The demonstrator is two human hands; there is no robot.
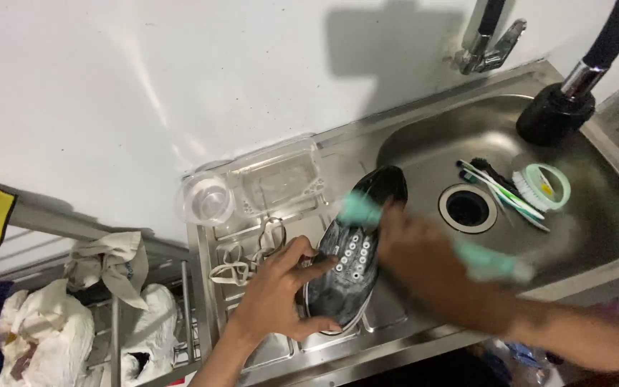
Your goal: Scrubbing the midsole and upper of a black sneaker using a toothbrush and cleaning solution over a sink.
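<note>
Black sneaker (356, 247) on sink drainboard (395, 315), gripped at its near side by curled left hand (281, 294). Right hand (417, 254), blurred, closed around teal brush (360, 209) over the toe. White laces (241, 258) just beyond left hand.

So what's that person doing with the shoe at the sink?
A person is scrubbing a black shoe at a steel sink. The left hand holds the shoe on the drainboard. The right hand is blurred and moves a green brush over its toe. The laces lie beside it. Toothbrushes and a round brush lie in the basin.
</note>
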